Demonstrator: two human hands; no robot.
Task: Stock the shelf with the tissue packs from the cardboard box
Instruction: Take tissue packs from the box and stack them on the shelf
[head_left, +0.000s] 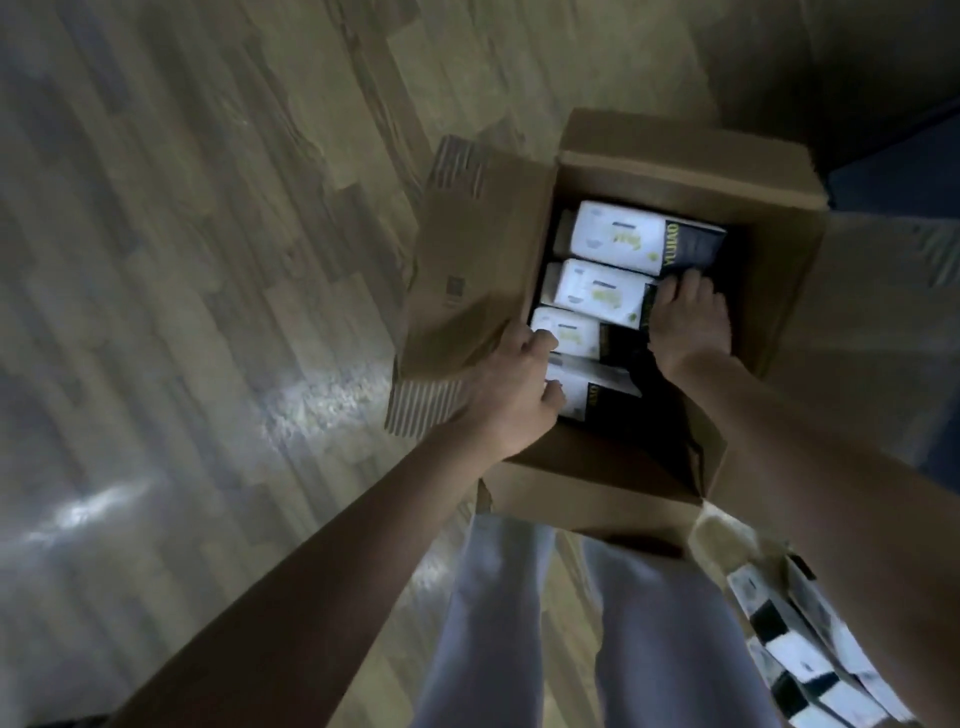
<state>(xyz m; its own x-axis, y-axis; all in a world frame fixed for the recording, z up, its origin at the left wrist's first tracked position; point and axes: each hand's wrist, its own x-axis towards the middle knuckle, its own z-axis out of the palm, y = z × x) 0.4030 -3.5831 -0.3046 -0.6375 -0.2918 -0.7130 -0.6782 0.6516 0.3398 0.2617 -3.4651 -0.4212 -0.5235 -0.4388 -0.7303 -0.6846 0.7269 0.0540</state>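
While we lean over the open cardboard box on the wood floor, both our hands are down among the tissue packs, which lie in a row inside it, white at one end and dark at the other. Four packs show, side by side, each with its long axis running across the box from our left to our right, stacked away from us toward the far wall.

Our left hand is at the white ends of the two nearest packs, fingers curled over those ends; it looks like a grip on the nearest pack, though blur keeps us from being sure how firmly. Our right hand rests at the dark end of the second pack from the far wall, fingers spread and fairly straight, pressing or touching, not clamped.

So the hands sit at opposite ends of the packs' long axis, left on white, right on dark, but not yet on the same pack. We judge the lift calls for the right hand to come back toward us to the dark end of the near pack. The left flap stands close beside our left wrist and could snag
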